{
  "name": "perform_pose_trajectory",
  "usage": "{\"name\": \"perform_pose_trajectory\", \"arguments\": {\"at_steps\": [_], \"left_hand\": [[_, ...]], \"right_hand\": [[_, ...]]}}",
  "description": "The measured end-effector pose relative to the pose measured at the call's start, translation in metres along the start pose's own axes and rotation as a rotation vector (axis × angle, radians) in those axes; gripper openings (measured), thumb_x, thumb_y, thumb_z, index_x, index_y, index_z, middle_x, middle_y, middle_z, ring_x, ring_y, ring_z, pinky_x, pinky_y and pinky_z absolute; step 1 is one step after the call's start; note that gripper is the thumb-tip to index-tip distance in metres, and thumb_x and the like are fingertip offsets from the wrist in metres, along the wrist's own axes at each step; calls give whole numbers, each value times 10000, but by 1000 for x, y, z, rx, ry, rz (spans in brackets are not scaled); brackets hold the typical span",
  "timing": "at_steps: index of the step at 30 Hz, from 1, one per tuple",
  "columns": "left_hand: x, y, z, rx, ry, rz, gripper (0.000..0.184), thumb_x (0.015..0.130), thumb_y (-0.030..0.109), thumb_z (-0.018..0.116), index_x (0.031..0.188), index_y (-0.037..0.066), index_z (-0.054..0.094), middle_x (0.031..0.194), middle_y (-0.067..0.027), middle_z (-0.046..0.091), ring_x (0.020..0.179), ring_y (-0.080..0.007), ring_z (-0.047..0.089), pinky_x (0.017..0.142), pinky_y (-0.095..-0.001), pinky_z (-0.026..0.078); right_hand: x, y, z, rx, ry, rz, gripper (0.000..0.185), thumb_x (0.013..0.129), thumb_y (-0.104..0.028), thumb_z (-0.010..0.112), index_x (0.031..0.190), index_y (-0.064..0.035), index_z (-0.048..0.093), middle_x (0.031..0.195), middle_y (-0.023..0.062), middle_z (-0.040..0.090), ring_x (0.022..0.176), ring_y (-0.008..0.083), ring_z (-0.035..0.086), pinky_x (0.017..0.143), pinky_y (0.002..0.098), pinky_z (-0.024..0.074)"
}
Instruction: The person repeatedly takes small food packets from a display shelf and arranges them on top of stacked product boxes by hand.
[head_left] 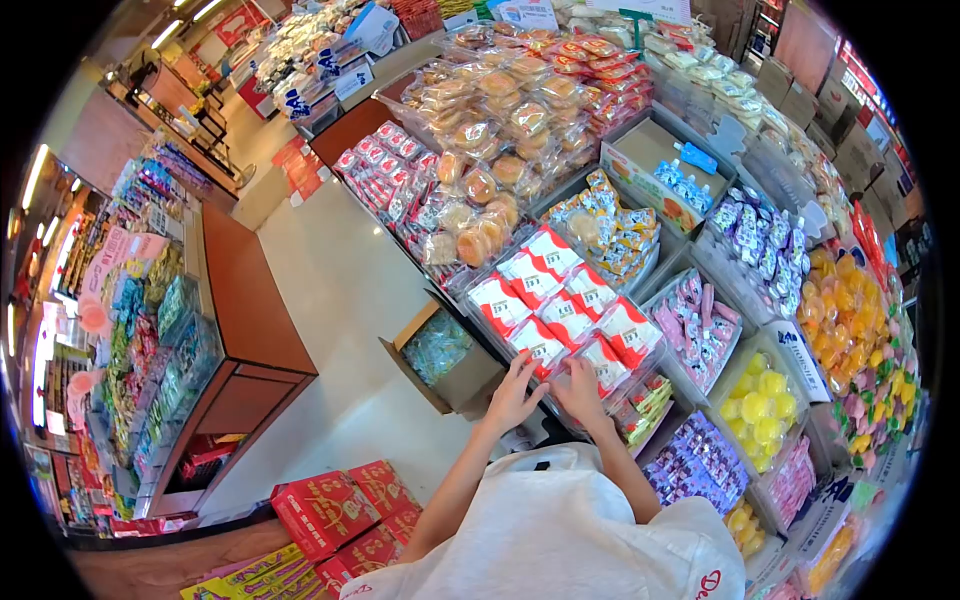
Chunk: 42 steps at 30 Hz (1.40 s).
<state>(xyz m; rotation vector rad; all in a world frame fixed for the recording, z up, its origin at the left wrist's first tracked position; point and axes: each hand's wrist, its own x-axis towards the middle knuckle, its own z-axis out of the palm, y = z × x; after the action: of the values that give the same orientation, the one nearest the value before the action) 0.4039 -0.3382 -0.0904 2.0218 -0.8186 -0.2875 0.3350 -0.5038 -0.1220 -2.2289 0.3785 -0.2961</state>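
Observation:
Several red-and-white packets (566, 318) lie in rows in a clear-sided display bin in front of me. My left hand (513, 396) is at the bin's near left edge, its fingers stretched out against the nearest left packet (539, 345). Beside it, my right hand (581, 392) reaches the same near edge, fingers extended at the packet (604, 362) on the right of that row. Both thumbs point inward, toward each other. Neither hand lifts anything, and the fingertips partly cover the packets' near edges.
An open cardboard box (437, 350) with clear wrapping inside stands on the floor at left. Round packaged cakes (500, 120) fill the far bins. Yellow jelly cups (758, 405) and purple packets (697, 462) lie at right. Red boxes (325, 512) are stacked low at left.

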Motion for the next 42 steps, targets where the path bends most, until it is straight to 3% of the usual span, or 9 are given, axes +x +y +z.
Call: {"name": "perform_pose_trajectory", "arguments": {"at_steps": [2, 10, 16, 23, 26, 30, 34, 37, 42], "left_hand": [[-4, 6, 3, 35, -5, -23, 491, 921, 267, 631, 1332, 34, 497, 1459, -202, 349, 1072, -330, 574, 939, -404, 481], [-7, 7, 4, 49, 0, -59, 500, 917, 260, 638, 1345, 52, 485, 1466, -223, 331, 1121, -356, 552, 970, -418, 464], [-6, 11, 3, 66, -4, -48, 504, 916, 255, 639, 1355, 68, 478, 1481, -227, 313, 1155, -372, 538, 1000, -421, 443], [-7, 7, 11, -12, -4, -29, 568, 929, 257, 632, 1429, 119, 399, 1512, -206, 248, 1309, -418, 428, 1054, -452, 404], [-13, 8, 11, -5, 0, -26, 574, 944, 236, 621, 1446, 103, 374, 1510, -184, 267, 1284, -365, 471, 1046, -423, 416], [-23, 20, 1, -522, -48, -163, 565, 981, 227, 575, 1469, 74, 334, 1464, -165, 370, 1236, -266, 521, 985, -354, 453], [-35, 19, -10, -731, 5, -262, 522, 1013, 227, 517, 1469, 80, 309, 1366, -112, 493, 1158, -215, 555, 986, -365, 445], [-46, 8, -18, -803, 82, -287, 498, 1030, 270, 485, 1462, 83, 323, 1333, -109, 520, 1155, -198, 558, 960, -350, 449], [-65, -10, -25, -923, 478, -350, 215, 1037, 243, 485, 1157, 65, 501, 1002, -4, 594, 899, -77, 582, 754, -231, 466]], "right_hand": [[2, 3, 5, -19, -33, 39, 421, 767, -253, 774, 1062, 0, 612, 986, 168, 595, 923, 310, 588, 816, 415, 477], [13, -9, 14, 501, -14, 250, 168, 907, -143, 655, 919, 25, 653, 768, 47, 649, 653, 90, 580, 599, 263, 468], [13, -12, 22, 332, 130, 244, 212, 892, -180, 664, 888, 32, 666, 744, 71, 633, 640, 126, 580, 595, 283, 459], [12, 0, 18, 876, 178, 350, 130, 932, -147, 584, 904, -21, 595, 789, -2, 552, 698, 77, 468, 628, 245, 395], [10, -15, 7, 1002, 219, 407, 123, 982, -147, 506, 906, -54, 531, 819, -23, 474, 727, 66, 383, 638, 250, 336], [6, -23, -1, 1106, 200, 375, 119, 1010, -199, 507, 961, -91, 522, 822, -56, 438, 734, 48, 388, 638, 220, 316], [7, -52, -14, 1108, 254, 381, 195, 1025, -229, 465, 1025, -41, 519, 1000, 21, 512, 939, 98, 470, 853, 268, 408], [7, -86, -20, 935, 305, 399, 192, 1027, -216, 455, 1033, -39, 525, 992, 25, 529, 933, 99, 488, 848, 274, 417], [6, -98, 4, 1162, 47, 298, 162, 1027, -194, 439, 982, -58, 516, 925, 13, 525, 883, 90, 494, 813, 265, 419]]}}
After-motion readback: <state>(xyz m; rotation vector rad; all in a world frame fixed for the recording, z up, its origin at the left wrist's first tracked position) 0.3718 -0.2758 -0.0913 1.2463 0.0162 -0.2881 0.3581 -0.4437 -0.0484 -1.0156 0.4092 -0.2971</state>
